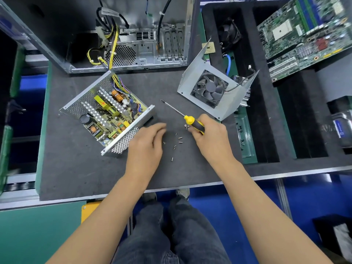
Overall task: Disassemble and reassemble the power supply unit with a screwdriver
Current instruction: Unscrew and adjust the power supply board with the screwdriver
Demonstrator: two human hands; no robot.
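The opened power supply unit [106, 113] lies on the dark mat, its circuit board, heat sinks and coils exposed. Its removed metal cover with the black fan [209, 90] lies upside down to the right. My right hand [209, 136] grips the yellow-and-black screwdriver [192, 121], shaft pointing up-left over the mat. Small screws are pinched at its fingertips. My left hand [146, 145] hovers with loosely curled fingers beside the unit's perforated wall, holding nothing. Several loose screws [176, 144] lie on the mat between my hands.
An open computer case [133, 44] stands behind the unit, yellow cables running to it. A black foam tray [249, 92] at the right holds a fan, a cooler and a motherboard [304, 35]. The mat's front edge [171, 187] runs above my legs.
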